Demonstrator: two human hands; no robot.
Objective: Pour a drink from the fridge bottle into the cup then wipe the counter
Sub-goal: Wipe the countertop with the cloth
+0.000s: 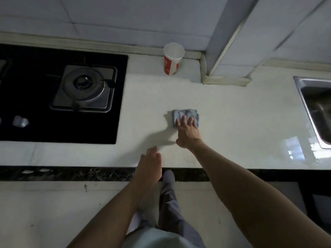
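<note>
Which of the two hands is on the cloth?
The right hand: its straight fingers press on the grey-blue cloth lying on the counter. The left hand is at the counter's front edge, holding nothing.

A pale, glossy worktop with a dark stone front edge carries an upright red-and-white paper cup at the back by the wall, and a folded grey-blue cloth lying flat near the middle. A black gas hob is set in at the left, a steel sink at the right
</note>
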